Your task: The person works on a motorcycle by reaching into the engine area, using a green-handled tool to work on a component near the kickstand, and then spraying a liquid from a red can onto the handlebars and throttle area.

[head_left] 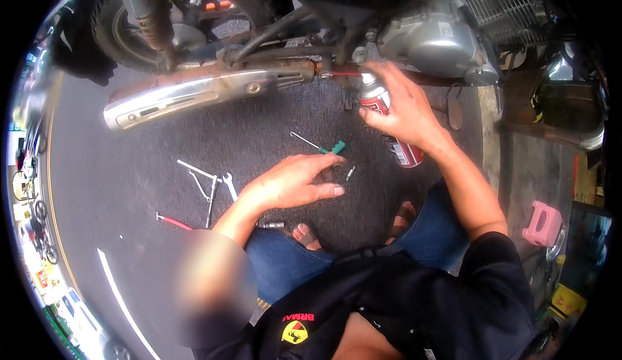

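Near the centre of the frame, the left hand (pixel 291 180) is loosely open, nothing seen in it, beside a green-handled screwdriver (pixel 334 147) on the pavement (pixel 162 166). Right of upper centre, the right hand (pixel 408 111) grips a spray can (pixel 374 100), its long axis slanting from lower right to upper left, its red straw (pixel 345 73) pointing left at the exhaust pipe (pixel 285 77).

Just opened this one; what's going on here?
A person is beside a motorcycle. Their right hand grips a spray can, its red straw pointing toward the exhaust; whether it is spraying can't be told. The left hand appears empty, near a green-handled tool. A wrench lies on the ground.
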A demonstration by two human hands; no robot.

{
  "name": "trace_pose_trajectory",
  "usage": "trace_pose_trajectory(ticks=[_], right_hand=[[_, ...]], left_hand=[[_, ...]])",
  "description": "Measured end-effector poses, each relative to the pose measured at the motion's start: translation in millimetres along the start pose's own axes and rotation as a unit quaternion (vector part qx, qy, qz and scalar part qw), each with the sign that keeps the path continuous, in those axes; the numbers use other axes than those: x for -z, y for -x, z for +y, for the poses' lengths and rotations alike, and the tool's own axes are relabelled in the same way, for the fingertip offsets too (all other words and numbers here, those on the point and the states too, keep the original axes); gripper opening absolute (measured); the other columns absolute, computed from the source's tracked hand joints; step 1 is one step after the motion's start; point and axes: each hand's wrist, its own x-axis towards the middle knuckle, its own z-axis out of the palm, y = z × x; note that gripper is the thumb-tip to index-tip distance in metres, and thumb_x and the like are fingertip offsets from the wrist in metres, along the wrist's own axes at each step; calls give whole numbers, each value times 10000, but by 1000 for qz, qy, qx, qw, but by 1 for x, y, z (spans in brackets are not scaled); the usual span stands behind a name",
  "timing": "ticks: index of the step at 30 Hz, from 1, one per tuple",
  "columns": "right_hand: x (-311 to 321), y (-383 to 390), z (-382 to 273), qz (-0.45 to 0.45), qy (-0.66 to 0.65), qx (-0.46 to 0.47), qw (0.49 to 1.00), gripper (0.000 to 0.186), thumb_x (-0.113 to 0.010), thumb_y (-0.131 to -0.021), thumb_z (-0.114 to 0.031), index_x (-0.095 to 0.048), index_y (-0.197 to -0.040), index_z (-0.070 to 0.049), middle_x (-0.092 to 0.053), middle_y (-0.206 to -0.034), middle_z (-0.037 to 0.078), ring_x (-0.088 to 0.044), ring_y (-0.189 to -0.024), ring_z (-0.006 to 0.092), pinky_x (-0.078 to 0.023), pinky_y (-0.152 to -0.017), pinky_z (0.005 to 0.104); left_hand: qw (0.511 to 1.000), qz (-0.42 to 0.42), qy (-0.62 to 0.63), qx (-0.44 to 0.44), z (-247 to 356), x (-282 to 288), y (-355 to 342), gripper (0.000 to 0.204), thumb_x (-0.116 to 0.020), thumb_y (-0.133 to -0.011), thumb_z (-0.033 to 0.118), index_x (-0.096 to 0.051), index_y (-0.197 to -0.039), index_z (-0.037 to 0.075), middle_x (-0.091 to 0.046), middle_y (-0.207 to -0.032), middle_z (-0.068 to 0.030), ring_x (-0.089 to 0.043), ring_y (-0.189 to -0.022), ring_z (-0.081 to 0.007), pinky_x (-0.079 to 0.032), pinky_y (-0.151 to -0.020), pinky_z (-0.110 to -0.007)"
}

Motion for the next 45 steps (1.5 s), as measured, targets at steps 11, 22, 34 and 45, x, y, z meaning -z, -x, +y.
trace_pose_trajectory(ticks=[11,22,34,45], right_hand=[[-2,-22,-15,19,87,26,996,619,-684,-677,-238,-497,-1250,-98,-565,-1066,138,-600,-983,355,-511,-803,436],[-26,-3,-40,31,185,69,980,628,-744,-694,-228,-492,-1247,-68,-546,-1083,157,-599,-925,376,-506,-772,438],[-75,-7,-28,25,258,77,963,628,-731,-755,-262,-462,-1270,-23,-518,-1098,181,-587,-976,388,-486,-805,459],[-87,-8,-21,69,251,47,964,638,-724,-780,-289,-438,-1277,-10,-500,-1136,193,-575,-996,407,-479,-808,470]], left_hand=[[1000,9,8,11,-10,4,-2,544,-664,-857,380,-526,-1266,48,-648,-1040,-214,-624,-995,-372,-484,-852,-424],[995,23,4,-92,15,-5,34,522,-631,-859,346,-517,-1254,24,-624,-1101,-213,-593,-1047,-381,-470,-899,-452],[990,11,-40,-137,25,-15,63,417,-649,-838,297,-573,-1088,-28,-645,-916,-204,-632,-939,-377,-503,-816,-465],[987,25,-30,-153,23,-19,67,397,-662,-836,293,-583,-1046,-34,-655,-846,-197,-647,-881,-379,-520,-771,-460]])
